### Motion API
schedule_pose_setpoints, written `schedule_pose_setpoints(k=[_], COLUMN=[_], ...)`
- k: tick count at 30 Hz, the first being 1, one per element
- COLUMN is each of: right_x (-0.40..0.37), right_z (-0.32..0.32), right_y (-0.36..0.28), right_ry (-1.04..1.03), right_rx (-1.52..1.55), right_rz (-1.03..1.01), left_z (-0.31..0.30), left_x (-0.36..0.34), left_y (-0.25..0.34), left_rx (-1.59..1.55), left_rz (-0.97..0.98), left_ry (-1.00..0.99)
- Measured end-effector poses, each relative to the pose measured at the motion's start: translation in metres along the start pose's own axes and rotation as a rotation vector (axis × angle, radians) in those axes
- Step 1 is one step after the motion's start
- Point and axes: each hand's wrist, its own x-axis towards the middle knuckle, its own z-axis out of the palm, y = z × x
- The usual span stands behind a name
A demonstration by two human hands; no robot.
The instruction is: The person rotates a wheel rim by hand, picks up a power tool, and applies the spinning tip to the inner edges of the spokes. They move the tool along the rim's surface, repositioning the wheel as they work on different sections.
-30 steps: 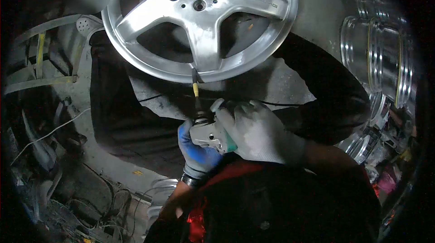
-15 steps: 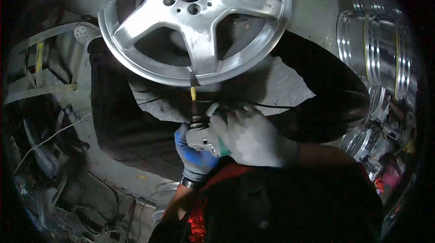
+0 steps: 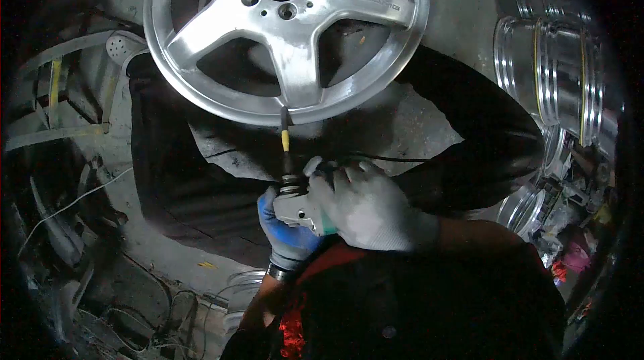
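Polished aluminium fills the far half of the view: a five-spoke alloy wheel (image 3: 292, 58) lies face-up on a black tyre (image 3: 168, 179), with a stack of bright rims (image 3: 557, 71) off to the right. Nearer in, both gloved hands are wrapped around one tool. The right hand (image 3: 376, 209), in white, closes over the top and back of the grinder (image 3: 298, 207). The left hand (image 3: 285, 229), in blue, cups it from below, fingers curled shut on the body. From that double grip the thin shaft (image 3: 284, 138) with its yellow band runs straight away, and its dark tip meets the wheel's near rim just where a spoke joins it. So the wheel sits just beyond the hands, touched only by the bit. The risk, as I judge it: the tip rides a curved lip, and a slight sideways lean could send it skating off to score the finish. The black cable (image 3: 402, 157) trailing right could snag too.
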Motion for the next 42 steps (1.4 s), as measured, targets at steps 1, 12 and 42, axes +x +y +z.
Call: schedule_pose_setpoints(k=[1,12,42], right_x=[0.002,0.003,-0.006], right_z=[-0.002,-0.001,-0.006], right_y=[-0.002,-0.001,0.000], right_ry=[0.017,0.006,-0.005], right_rx=[-0.024,-0.073,0.000], right_rz=[-0.020,-0.039,-0.018], left_z=[0.005,0.004,-0.010], left_x=[-0.001,-0.002,0.000], left_y=[-0.001,0.004,-0.003], left_rx=[0.001,-0.039,0.019], left_rz=[0.005,0.010,-0.032], left_ry=[-0.001,-0.045,0.044])
